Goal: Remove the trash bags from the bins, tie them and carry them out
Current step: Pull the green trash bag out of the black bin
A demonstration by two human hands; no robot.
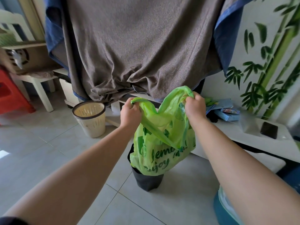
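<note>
- The left hand point(129, 114) is clenched on one handle of the thin green printed plastic trash bag point(162, 148); the right hand point(194, 105) is clenched on the other handle.
- The bag hangs between them, its bottom still inside the small black bin point(146, 180) on the tiled floor point(48, 151).
- Step in hand, likely: lifting the bag out. Next, cross the handles and knot them.
- Far left stands an unlined cream slotted plastic bin point(90, 118).
</note>
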